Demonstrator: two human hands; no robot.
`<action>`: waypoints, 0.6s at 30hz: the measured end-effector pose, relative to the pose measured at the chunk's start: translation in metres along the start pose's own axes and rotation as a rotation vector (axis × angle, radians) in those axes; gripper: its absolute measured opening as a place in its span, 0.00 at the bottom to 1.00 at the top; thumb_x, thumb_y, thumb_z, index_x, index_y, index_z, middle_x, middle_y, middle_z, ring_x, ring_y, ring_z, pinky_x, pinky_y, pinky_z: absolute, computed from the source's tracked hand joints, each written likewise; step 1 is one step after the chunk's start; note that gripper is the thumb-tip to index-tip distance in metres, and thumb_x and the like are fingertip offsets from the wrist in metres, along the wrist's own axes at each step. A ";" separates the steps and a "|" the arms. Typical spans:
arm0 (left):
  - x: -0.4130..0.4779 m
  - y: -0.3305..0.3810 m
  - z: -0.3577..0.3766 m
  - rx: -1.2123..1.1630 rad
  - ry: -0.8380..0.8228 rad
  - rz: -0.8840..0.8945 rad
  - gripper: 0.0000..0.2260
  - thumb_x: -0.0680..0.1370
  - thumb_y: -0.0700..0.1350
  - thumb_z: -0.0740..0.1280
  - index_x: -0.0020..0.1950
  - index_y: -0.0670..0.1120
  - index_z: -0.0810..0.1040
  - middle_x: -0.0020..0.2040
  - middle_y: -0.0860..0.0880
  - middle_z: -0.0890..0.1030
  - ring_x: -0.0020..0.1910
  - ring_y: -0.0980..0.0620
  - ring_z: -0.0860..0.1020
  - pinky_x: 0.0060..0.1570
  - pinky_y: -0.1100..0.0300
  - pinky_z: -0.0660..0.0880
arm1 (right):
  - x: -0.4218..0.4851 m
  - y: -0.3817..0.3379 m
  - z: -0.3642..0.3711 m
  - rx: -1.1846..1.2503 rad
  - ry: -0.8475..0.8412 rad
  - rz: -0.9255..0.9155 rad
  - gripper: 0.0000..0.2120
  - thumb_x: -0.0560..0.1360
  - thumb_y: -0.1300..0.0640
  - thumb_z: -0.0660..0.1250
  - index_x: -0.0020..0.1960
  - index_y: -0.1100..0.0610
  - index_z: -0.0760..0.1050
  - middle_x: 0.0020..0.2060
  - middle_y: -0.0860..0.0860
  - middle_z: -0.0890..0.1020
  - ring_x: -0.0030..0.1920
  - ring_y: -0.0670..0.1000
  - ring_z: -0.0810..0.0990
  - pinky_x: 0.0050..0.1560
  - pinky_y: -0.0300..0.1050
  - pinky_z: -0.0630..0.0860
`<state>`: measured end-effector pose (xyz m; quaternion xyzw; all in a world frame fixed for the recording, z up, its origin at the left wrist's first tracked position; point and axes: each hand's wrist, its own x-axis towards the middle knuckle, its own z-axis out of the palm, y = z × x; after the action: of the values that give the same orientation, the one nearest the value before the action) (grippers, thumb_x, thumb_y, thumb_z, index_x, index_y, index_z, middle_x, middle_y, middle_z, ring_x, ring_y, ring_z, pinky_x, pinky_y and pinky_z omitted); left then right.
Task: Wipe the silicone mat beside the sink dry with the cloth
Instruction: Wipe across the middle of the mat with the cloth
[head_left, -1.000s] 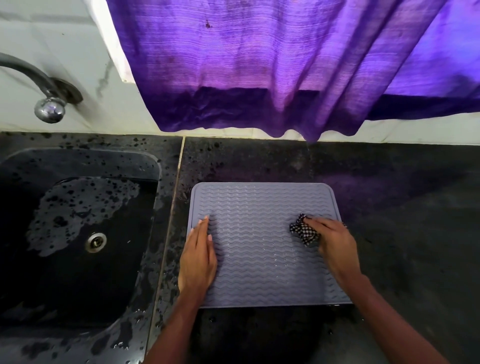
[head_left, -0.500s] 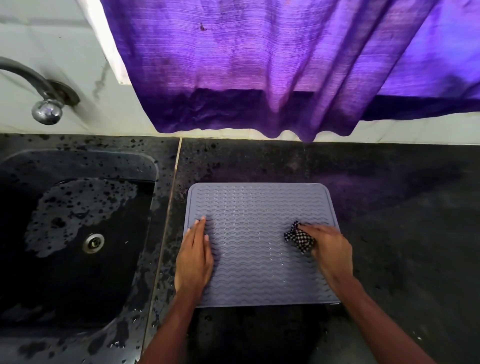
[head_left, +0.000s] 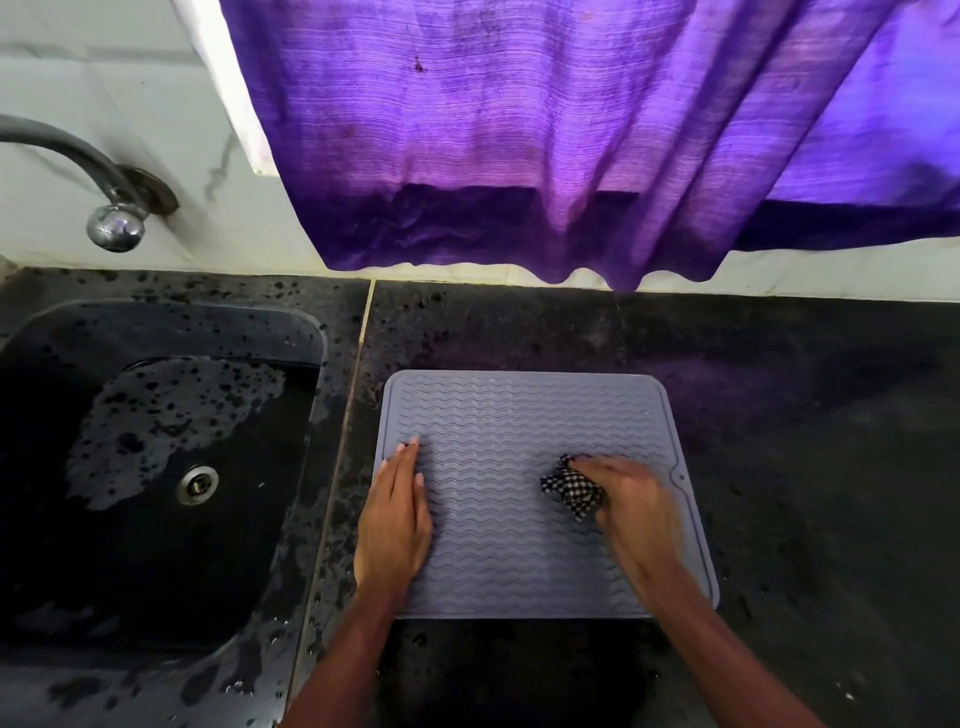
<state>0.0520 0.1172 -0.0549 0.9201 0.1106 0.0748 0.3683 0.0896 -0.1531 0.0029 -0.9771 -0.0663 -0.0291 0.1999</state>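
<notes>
A grey silicone mat (head_left: 509, 415) with wavy ridges lies on the black counter just right of the sink. My left hand (head_left: 396, 519) rests flat on the mat's left side, fingers straight and together. My right hand (head_left: 631, 506) grips a bunched black-and-white checked cloth (head_left: 571, 491) and presses it on the mat right of its middle. Most of the cloth is tucked under my fingers, and this hand is slightly blurred.
The black sink (head_left: 156, 467), wet and speckled, sits to the left with a drain (head_left: 196, 484) and a metal tap (head_left: 111, 226) above. A purple curtain (head_left: 571, 156) hangs over the back wall. The dark counter (head_left: 805, 441) stretches right of the mat.
My right hand has slid the cloth leftward and slightly nearer across the mat. My left hand stays flat on the left side.
</notes>
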 end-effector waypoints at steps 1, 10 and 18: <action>0.000 0.000 0.000 0.000 0.001 0.001 0.23 0.86 0.53 0.50 0.78 0.47 0.67 0.76 0.51 0.70 0.75 0.52 0.67 0.74 0.61 0.59 | -0.004 -0.004 0.007 -0.017 0.000 -0.008 0.32 0.52 0.69 0.80 0.53 0.48 0.83 0.47 0.46 0.85 0.45 0.52 0.82 0.44 0.47 0.81; 0.000 0.001 -0.002 -0.046 -0.010 0.005 0.22 0.86 0.52 0.50 0.78 0.46 0.66 0.76 0.51 0.70 0.75 0.52 0.66 0.75 0.56 0.62 | 0.004 -0.039 0.013 0.008 0.007 -0.053 0.30 0.55 0.69 0.77 0.53 0.47 0.83 0.45 0.46 0.85 0.44 0.53 0.82 0.41 0.48 0.80; 0.001 0.002 -0.009 -0.180 0.021 -0.003 0.22 0.84 0.47 0.51 0.77 0.45 0.69 0.74 0.53 0.71 0.73 0.56 0.68 0.73 0.64 0.61 | 0.004 -0.067 0.025 -0.027 -0.049 -0.071 0.23 0.61 0.61 0.78 0.54 0.47 0.82 0.47 0.46 0.85 0.47 0.52 0.82 0.48 0.47 0.78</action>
<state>0.0518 0.1217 -0.0472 0.8822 0.1087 0.0937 0.4484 0.0849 -0.0817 0.0058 -0.9772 -0.1055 -0.0134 0.1840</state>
